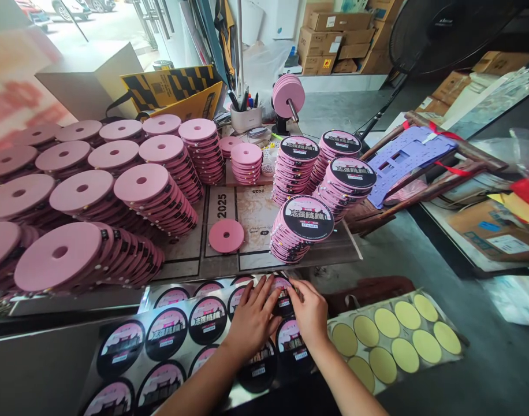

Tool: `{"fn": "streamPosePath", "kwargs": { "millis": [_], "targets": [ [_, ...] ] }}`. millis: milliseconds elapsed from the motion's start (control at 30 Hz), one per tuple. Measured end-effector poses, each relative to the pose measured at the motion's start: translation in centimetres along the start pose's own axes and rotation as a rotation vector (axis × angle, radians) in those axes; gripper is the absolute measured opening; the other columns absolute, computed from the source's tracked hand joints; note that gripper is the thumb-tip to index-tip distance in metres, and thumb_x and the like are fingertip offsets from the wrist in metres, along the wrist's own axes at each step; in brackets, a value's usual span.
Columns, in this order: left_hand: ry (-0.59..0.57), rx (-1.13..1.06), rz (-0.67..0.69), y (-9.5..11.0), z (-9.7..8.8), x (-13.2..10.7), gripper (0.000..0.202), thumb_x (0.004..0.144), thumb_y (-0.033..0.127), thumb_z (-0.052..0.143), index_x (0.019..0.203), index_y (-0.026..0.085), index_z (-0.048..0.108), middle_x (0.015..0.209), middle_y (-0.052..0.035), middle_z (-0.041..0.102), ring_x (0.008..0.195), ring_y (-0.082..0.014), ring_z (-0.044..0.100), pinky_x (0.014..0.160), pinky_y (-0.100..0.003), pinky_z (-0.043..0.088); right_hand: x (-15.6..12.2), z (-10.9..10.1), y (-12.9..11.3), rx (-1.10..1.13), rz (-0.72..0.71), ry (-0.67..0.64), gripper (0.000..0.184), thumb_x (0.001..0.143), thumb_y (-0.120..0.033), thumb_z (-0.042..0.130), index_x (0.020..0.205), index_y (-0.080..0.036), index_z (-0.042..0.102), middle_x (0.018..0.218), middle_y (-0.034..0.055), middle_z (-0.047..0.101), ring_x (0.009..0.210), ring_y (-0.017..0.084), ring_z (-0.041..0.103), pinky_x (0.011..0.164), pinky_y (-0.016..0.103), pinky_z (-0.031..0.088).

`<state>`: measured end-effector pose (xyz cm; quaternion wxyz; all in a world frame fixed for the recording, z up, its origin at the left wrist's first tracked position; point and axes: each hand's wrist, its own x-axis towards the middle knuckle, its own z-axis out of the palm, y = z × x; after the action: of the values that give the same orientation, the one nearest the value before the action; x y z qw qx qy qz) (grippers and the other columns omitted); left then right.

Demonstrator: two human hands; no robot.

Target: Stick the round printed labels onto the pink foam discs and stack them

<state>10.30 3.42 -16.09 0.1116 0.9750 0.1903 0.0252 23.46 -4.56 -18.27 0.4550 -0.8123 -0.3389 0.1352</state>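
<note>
A silver sheet of round black-and-pink printed stickers (166, 334) lies in front of me. My left hand (254, 315) rests flat on it with fingers spread, covering some of the stickers. Just right of those fingers, my right hand (308, 312) has its thumb and fingers pinched at the edge of a round sticker (284, 298) near the sheet's upper right. How far that edge is lifted is hidden. Beyond my hands, a single pink disc (226, 236) with a centre hole lies on the table mat.
Stacks of pink spools (83, 189) crowd the left. Several sticker-topped stacks (308, 218) stand at the table's right edge. A strip with yellowish blank circles (386, 322) lies right of my hand. Behind are a pen holder (246, 119), a fan (442, 29) and a wooden chair (420, 190).
</note>
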Motion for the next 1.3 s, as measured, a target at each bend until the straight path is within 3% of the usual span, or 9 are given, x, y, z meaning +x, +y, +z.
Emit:
{"fn": "streamPosePath", "kwargs": {
  "millis": [367, 633, 700, 767, 833, 933, 1100, 1233, 1300],
  "targets": [
    [0.007, -0.292, -0.090, -0.1, 0.0, 0.1, 0.073, 0.075, 0.022, 0.058, 0.137, 0.018, 0.019, 0.140, -0.0116, 0.037, 0.131, -0.0230, 0.029, 0.106, -0.048, 0.025, 0.5, -0.6, -0.8, -0.204, -0.113, -0.024, 0.024, 0.085, -0.029, 0.044, 0.076, -0.020, 0.064, 0.082, 0.0084, 0.067, 0.073, 0.023, 0.062, 0.065, 0.033, 0.047],
    [0.039, -0.829, -0.132, -0.9, -2.4, -0.5, 0.079, 0.057, 0.006, 0.055, 0.132, 0.020, 0.032, 0.135, -0.0111, 0.043, 0.123, -0.0254, 0.038, 0.102, -0.044, 0.029, -3.0, -7.5, -3.2, -0.089, -0.504, 0.024, 0.011, 0.080, -0.014, 0.054, 0.079, -0.021, 0.063, 0.086, 0.0058, 0.061, 0.079, 0.019, 0.060, 0.072, 0.029, 0.048],
    [0.171, -0.813, -0.198, -1.9, -3.8, -0.3, 0.062, 0.061, 0.003, 0.046, 0.120, 0.021, 0.046, 0.119, -0.0075, 0.056, 0.110, -0.0209, 0.050, 0.095, -0.036, 0.038, -2.9, -8.7, -4.0, 0.002, -0.466, 0.065, 0.011, 0.078, -0.013, 0.056, 0.080, -0.022, 0.062, 0.083, 0.0043, 0.061, 0.075, 0.017, 0.060, 0.070, 0.027, 0.048],
    [0.375, -0.649, -0.404, -3.6, -5.5, 0.5, 0.042, 0.069, 0.005, 0.041, 0.107, 0.020, 0.054, 0.106, -0.0077, 0.060, 0.102, -0.0207, 0.053, 0.092, -0.036, 0.039, -2.1, -9.0, -4.9, 0.097, -0.384, 0.092, 0.009, 0.078, -0.014, 0.057, 0.081, -0.022, 0.061, 0.080, 0.0026, 0.063, 0.071, 0.016, 0.060, 0.068, 0.025, 0.048],
    [0.519, -0.509, -0.625, -5.6, -7.2, 1.7, 0.039, 0.076, 0.017, 0.045, 0.115, 0.012, 0.047, 0.118, -0.0173, 0.049, 0.115, -0.0311, 0.041, 0.096, -0.050, 0.028, -1.2, -8.5, -5.9, 0.166, -0.299, 0.070, 0.005, 0.078, -0.019, 0.059, 0.080, -0.022, 0.062, 0.076, 0.0011, 0.064, 0.068, 0.015, 0.061, 0.066, 0.022, 0.048],
    [0.488, -0.375, -0.857, -8.0, -8.7, 3.6, 0.049, 0.063, 0.031, 0.067, 0.106, 0.011, 0.052, 0.118, -0.0196, 0.047, 0.116, -0.0404, 0.034, 0.094, -0.057, 0.024, -0.1, -7.3, -7.4, 0.254, -0.177, -0.021, 0.004, 0.073, -0.025, 0.064, 0.075, -0.022, 0.064, 0.069, 0.0000, 0.065, 0.061, 0.013, 0.061, 0.059, 0.019, 0.048],
    [0.509, -0.492, -0.814, -8.3, -8.4, 4.3, 0.048, 0.057, 0.018, 0.071, 0.100, 0.016, 0.050, 0.108, -0.0107, 0.053, 0.109, -0.0295, 0.045, 0.091, -0.043, 0.035, 1.2, -6.4, -8.8, 0.501, 0.068, -0.186, 0.013, 0.064, -0.030, 0.072, 0.070, -0.020, 0.066, 0.062, 0.0003, 0.064, 0.055, 0.012, 0.059, 0.051, 0.017, 0.047],
    [0.496, -0.717, -0.684, -5.4, -8.3, 2.6, 0.039, 0.074, 0.019, 0.058, 0.109, 0.019, 0.042, 0.090, -0.0025, 0.061, 0.083, -0.0169, 0.058, 0.074, -0.029, 0.045, 2.2, -6.1, -10.0, 0.704, 0.233, -0.288, 0.019, 0.060, -0.031, 0.076, 0.072, -0.021, 0.066, 0.068, 0.0001, 0.064, 0.062, 0.012, 0.058, 0.057, 0.018, 0.047],
    [0.512, -1.001, -0.637, -3.6, -8.7, 1.1, 0.041, 0.077, 0.023, 0.056, 0.115, 0.020, 0.040, 0.095, -0.0031, 0.062, 0.085, -0.0166, 0.059, 0.076, -0.028, 0.045, 2.5, -5.9, -11.0, 0.777, 0.303, -0.339, 0.021, 0.058, -0.031, 0.078, 0.072, -0.021, 0.066, 0.069, -0.0005, 0.063, 0.064, 0.012, 0.056, 0.060, 0.019, 0.046]
  ]
}}
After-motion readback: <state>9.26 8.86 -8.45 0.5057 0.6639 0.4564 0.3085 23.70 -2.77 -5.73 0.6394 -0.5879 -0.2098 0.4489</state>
